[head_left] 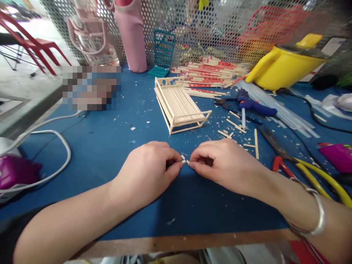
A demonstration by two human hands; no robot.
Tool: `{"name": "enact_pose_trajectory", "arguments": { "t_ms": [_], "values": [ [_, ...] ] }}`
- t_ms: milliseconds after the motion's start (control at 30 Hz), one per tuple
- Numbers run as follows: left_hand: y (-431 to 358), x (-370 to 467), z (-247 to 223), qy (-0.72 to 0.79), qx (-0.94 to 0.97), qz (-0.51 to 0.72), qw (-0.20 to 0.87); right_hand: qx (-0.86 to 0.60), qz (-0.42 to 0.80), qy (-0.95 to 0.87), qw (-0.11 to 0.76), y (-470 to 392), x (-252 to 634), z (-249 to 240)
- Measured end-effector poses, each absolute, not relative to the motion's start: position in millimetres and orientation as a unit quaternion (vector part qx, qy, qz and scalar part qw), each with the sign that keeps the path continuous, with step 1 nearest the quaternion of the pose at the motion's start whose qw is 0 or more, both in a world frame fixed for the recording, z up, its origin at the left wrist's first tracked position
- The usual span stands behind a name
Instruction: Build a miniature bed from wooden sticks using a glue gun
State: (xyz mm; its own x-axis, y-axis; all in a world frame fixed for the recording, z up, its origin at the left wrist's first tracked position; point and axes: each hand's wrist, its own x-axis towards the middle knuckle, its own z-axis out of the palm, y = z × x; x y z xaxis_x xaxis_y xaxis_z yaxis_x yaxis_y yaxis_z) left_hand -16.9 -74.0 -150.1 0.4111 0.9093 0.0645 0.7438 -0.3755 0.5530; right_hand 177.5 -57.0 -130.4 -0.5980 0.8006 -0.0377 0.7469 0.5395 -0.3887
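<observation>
Near the middle of the blue tabletop (132, 130), my left hand (150, 167) pinches a tiny pale piece of wood (183, 161) between thumb and forefinger. Facing it, my right hand (220, 163) pinches another tiny pale piece (188, 161). The two fingertips are close together with a narrow gap between the pieces. Behind my hands stands a small rack-like model of pale sticks (184, 104), with a slatted top and low railings. Short stick offcuts (235, 125) lie to its right.
A blue glue gun (255, 104), pliers (277, 146) and yellow-handled scissors (316, 176) lie right. Behind are chopsticks in red-printed wrappers (203, 75), a teal stand (163, 51), a pink tumbler (132, 40) and a yellow pot (286, 68). A white cable (66, 146) curls at left.
</observation>
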Motion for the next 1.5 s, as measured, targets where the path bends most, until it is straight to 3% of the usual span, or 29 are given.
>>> {"name": "enact_pose_trajectory", "arguments": {
  "t_ms": [300,500,633,733,867,967,1133,1333,1500],
  "values": [
    [-74.6,-16.5,-149.0,0.504,0.811,0.192,0.227,-0.432,0.166,-0.884,0.060,-55.1,177.0,-131.4],
    [-75.1,-20.4,-144.1,0.529,0.776,0.231,0.255,-0.424,0.184,-0.882,0.096,-59.7,188.6,-116.2],
    [-73.0,-24.7,-144.3,0.540,0.758,0.241,0.274,-0.494,0.045,-0.856,0.144,-53.0,226.4,-83.0],
    [-71.9,-25.4,-146.8,0.546,0.750,0.241,0.285,-0.572,-0.016,-0.816,0.079,-40.0,261.5,-65.0],
    [-69.7,-25.5,-153.9,0.563,0.742,0.227,0.283,-0.599,0.048,-0.797,-0.062,-25.6,293.0,-68.2],
    [-67.7,-27.2,-160.6,0.566,0.744,0.226,0.274,-0.596,0.070,-0.794,-0.095,-22.3,302.0,-82.6],
    [-67.2,-31.3,-169.3,0.573,0.746,0.216,0.260,-0.609,0.039,-0.789,-0.076,-23.0,301.6,-94.1],
    [-68.4,-30.6,-167.9,0.558,0.769,0.203,0.238,-0.545,0.042,-0.837,0.016,-15.3,286.3,-94.9],
    [-68.5,-29.4,-165.7,0.555,0.773,0.201,0.234,-0.496,0.057,-0.866,-0.003,-0.2,266.7,-106.6]
  ]
}}
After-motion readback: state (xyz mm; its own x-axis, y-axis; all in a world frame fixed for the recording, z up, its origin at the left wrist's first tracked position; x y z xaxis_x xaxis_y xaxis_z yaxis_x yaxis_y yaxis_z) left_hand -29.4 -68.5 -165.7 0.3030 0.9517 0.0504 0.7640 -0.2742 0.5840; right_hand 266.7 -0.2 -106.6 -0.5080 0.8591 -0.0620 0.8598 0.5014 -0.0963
